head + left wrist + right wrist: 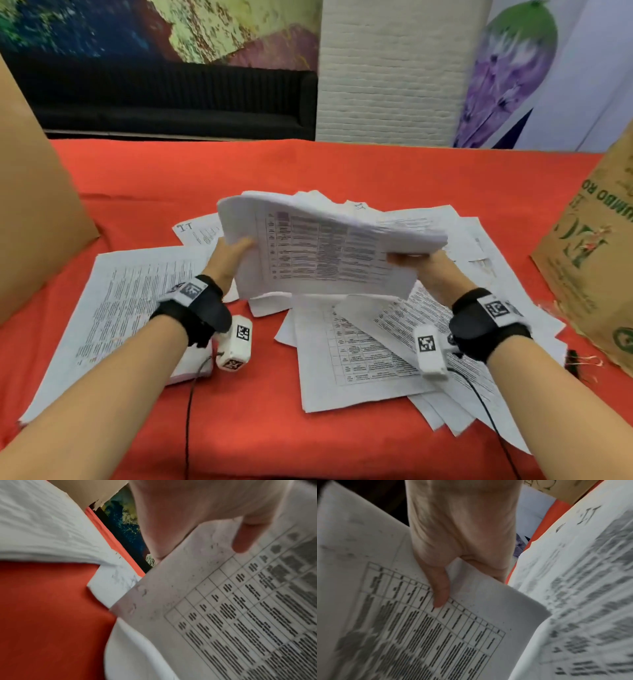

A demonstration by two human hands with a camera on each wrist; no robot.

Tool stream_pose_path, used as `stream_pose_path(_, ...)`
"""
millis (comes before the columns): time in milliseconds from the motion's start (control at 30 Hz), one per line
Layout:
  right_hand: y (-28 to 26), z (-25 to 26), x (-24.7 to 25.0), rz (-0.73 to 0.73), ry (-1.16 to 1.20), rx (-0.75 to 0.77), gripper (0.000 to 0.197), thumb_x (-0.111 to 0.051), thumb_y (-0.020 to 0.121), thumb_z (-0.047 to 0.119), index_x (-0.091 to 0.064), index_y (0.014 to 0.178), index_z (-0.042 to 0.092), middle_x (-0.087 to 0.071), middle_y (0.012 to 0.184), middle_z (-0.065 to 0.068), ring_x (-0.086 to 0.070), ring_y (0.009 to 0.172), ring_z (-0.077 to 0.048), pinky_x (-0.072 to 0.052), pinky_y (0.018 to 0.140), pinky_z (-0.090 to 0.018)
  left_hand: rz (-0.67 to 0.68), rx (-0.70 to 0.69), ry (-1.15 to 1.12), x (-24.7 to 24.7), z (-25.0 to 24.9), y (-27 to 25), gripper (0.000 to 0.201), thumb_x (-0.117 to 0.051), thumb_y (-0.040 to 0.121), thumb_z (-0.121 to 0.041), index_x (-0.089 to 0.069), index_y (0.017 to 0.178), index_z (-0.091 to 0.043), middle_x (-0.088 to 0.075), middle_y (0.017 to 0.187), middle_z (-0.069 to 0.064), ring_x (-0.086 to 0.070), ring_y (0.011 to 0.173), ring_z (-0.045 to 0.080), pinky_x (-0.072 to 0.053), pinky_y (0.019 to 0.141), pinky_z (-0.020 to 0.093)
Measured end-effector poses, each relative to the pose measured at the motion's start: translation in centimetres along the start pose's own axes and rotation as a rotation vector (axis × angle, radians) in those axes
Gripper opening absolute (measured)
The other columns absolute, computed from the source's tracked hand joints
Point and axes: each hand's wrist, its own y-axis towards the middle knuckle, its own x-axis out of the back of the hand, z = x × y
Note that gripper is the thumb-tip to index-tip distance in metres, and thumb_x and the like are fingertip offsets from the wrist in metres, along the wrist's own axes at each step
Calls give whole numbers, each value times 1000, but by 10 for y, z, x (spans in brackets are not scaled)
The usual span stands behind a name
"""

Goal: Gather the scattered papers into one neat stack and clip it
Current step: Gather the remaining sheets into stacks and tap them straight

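Hands [329, 253] gripping bowed paper sheaf [322, 246], loose flat sheets [356, 359], red cloth [239, 428]

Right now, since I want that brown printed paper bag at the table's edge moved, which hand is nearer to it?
Right. The right hand grips the held stack's edge on the brown paper bag's side; the left hand grips the opposite edge, farther away.

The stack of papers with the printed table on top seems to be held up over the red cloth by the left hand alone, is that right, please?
Not quite: both hands hold the stack of papers above the red cloth. The head view shows the left hand gripping its left edge and the right hand its right edge.
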Motion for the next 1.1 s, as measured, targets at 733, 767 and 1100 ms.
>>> stream_pose_path(733, 40, 13, -181, -125, 261, -202, 38, -52, 95, 1, -48, 130, 14, -63, 126, -7, -63, 111, -26, -52, 95, -48, -214, 152, -312, 62, -8, -39, 31, -51, 92, -1, -54, 122, -8, -65, 102, 4, -64, 86, 15, -55, 67, 23)
stream_pose_path(767, 40, 15, -183, -109, 215, -178, 40, -51, 95, 1, -47, 132, 13, -62, 127, -8, -62, 111, -27, -51, 96, -48, -207, 153, -258, 81, -14, -36, 36, -50, 91, 2, -52, 125, -8, -64, 100, 5, -64, 81, 14, -55, 65, 22)
stream_pose_path(1100, 38, 2, -293, 213, -182, -178, 62, -57, 89, 37, -38, 139, 5, -50, 138, -10, -51, 125, -30, -42, 106, -44, -297, 214, 367, 176, -12, -49, 25, -44, 80, 7, -54, 100, -6, -62, 100, 15, -61, 89, 32, -51, 74, 38)
